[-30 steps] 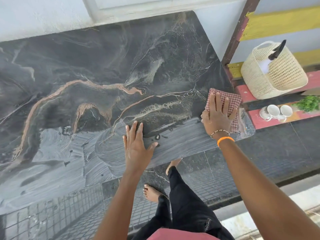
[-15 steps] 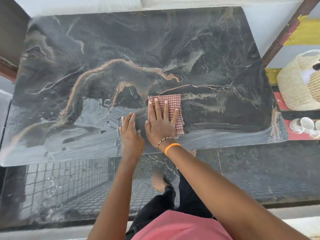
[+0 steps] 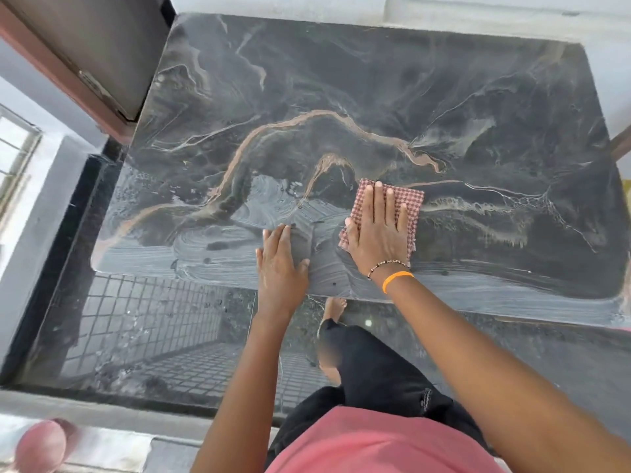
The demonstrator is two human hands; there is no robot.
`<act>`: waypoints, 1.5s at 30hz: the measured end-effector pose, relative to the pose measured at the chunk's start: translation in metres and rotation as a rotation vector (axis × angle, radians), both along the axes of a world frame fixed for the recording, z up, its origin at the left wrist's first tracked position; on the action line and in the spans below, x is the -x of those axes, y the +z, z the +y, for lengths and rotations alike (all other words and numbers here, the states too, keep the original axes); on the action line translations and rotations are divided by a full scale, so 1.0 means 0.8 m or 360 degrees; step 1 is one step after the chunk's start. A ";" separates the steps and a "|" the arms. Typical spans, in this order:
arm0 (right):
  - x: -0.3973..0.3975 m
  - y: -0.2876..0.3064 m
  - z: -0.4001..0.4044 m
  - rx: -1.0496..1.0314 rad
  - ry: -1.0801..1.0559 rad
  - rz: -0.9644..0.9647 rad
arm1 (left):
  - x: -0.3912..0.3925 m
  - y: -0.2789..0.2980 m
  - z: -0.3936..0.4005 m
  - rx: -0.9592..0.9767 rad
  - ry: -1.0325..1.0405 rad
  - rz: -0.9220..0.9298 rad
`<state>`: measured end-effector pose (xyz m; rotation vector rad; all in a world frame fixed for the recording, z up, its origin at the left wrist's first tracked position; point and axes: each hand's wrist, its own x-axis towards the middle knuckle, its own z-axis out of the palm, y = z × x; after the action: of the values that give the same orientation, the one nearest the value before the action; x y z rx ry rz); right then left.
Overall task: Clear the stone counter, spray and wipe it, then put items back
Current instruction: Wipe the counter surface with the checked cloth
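Dark veined stone counter (image 3: 341,97) against a pale wall, brown door at its left edge, tiled floor below the front edge. Counter bare of items; wet smear arcs along the front half, back half looks dry. Checked cloth (image 3: 408,203) lies flat near the middle of the front edge, slightly right of centre. Right hand (image 3: 377,230) presses on it, fingers straight and spread, palm down, nothing gripped; arm reaches in from lower right, orange band at wrist. Left hand (image 3: 280,264) rests flat on wet stone just left of the cloth, fingers straight, bracing at the front edge. Cloth looks thin, soft, light, probably damp; will bunch if pushed by one corner, so flat palm pressure suits. Wet stone likely slippery. Wiping step, part done.
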<state>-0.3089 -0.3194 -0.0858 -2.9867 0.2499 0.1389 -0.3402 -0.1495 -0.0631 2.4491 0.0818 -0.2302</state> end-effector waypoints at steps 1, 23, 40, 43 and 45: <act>-0.011 0.000 0.007 0.0010 0.0007 0.0005 | -0.002 -0.001 0.007 -0.0009 0.0002 -0.0010; -0.309 0.006 0.235 -0.0031 0.0470 -0.0007 | -0.155 -0.001 0.146 -0.0237 -0.0047 0.0149; -0.128 0.010 0.160 0.0061 0.0528 0.0115 | -0.156 0.011 0.210 -0.0328 -0.0382 0.0236; -0.082 0.011 0.175 0.0023 0.0178 0.0125 | -0.152 0.011 0.214 -0.0307 -0.0429 0.0235; -0.064 0.013 0.204 0.0033 -0.0024 0.0162 | -0.148 0.011 0.222 -0.0287 -0.0425 0.0223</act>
<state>-0.2578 -0.1563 -0.0753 -3.0011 0.2869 0.2888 -0.2220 0.0282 -0.0546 2.6171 -0.1725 -0.5327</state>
